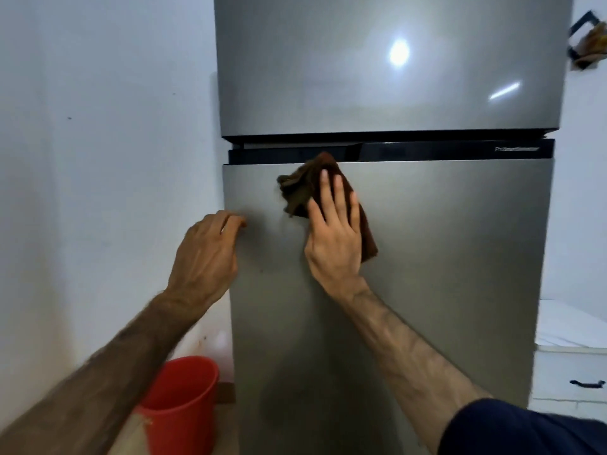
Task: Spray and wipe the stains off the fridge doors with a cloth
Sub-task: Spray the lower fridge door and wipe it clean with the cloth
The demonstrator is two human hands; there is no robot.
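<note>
Careful: your right hand (pixel 333 238) presses the cloth (pixel 315 188) flat-fingered near the lower fridge door's (pixel 443 274) top, left hand (pixel 207 251) curled on its edge, so loose folds could slip free.

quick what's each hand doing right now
Left hand: fingers curled round the lower door's left edge.
Right hand: open, flat, pressing the cloth on the door.
</note>
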